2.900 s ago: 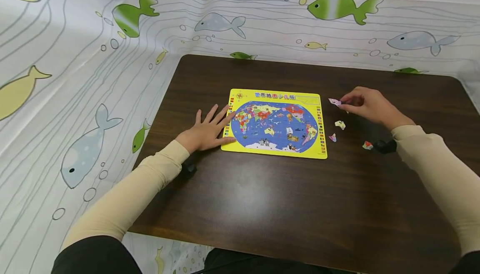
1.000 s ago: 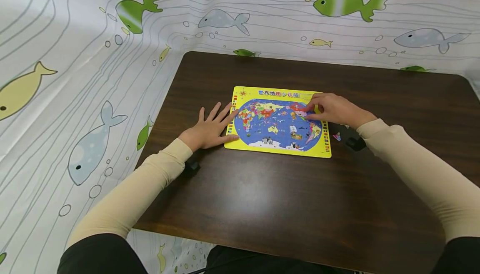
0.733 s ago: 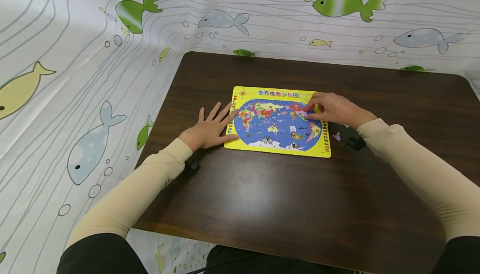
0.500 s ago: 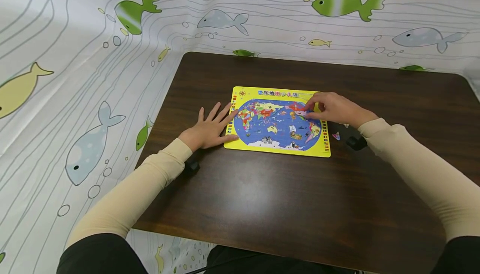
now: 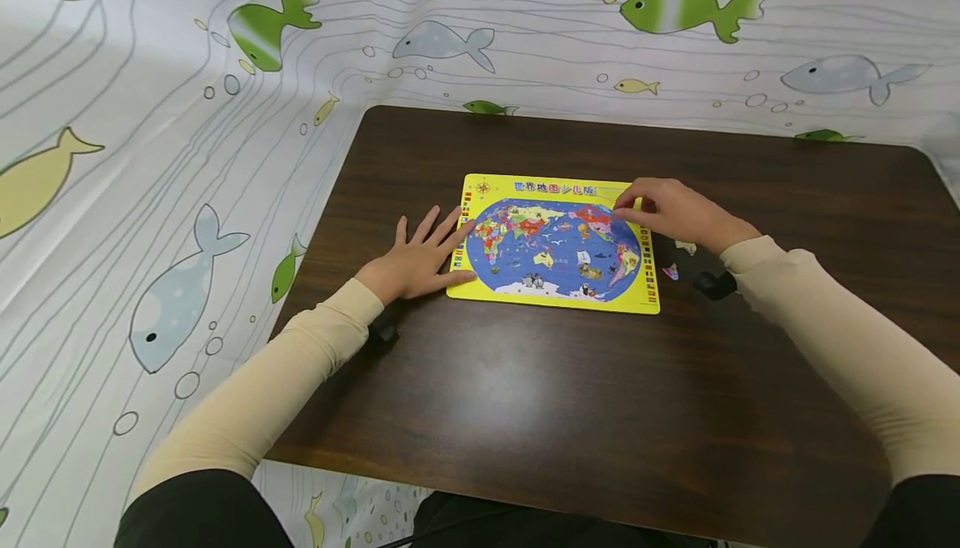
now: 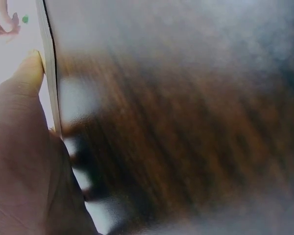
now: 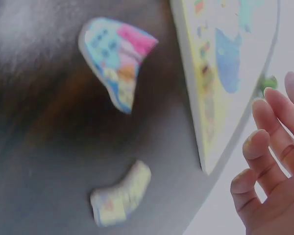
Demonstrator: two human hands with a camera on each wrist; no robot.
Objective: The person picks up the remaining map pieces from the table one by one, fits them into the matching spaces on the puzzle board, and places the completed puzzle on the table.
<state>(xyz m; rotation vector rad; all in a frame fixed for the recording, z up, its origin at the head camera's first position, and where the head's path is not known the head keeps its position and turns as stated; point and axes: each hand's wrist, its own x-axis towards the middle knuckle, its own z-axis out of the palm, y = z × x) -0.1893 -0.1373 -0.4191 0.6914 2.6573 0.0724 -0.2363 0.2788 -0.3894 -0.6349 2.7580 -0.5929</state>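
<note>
A yellow-bordered world map puzzle board (image 5: 555,304) lies flat on the dark wooden table. My left hand (image 5: 412,264) rests with spread fingers on its left edge; in the left wrist view the thumb (image 6: 27,73) lies along the board's edge. Over the upper right of the map hovers my right hand (image 5: 671,210), its fingers loosely bent and holding nothing. A pinkish puzzle piece (image 5: 601,228) sits in the map just below those fingertips. Right of the board lie a blue-and-pink piece (image 7: 115,54) and a curved cream piece (image 7: 122,198).
The table (image 5: 480,414) stretches in front of the board and to both sides. A white fish-print cloth (image 5: 540,47) hangs behind it and on the left. A black wrist device (image 5: 715,284) sits under the right wrist, close to the loose pieces.
My right hand carried a pinkish piece from right of the board onto the map's upper right, stayed there, then released it and rose slightly. The left hand has kept its place.
</note>
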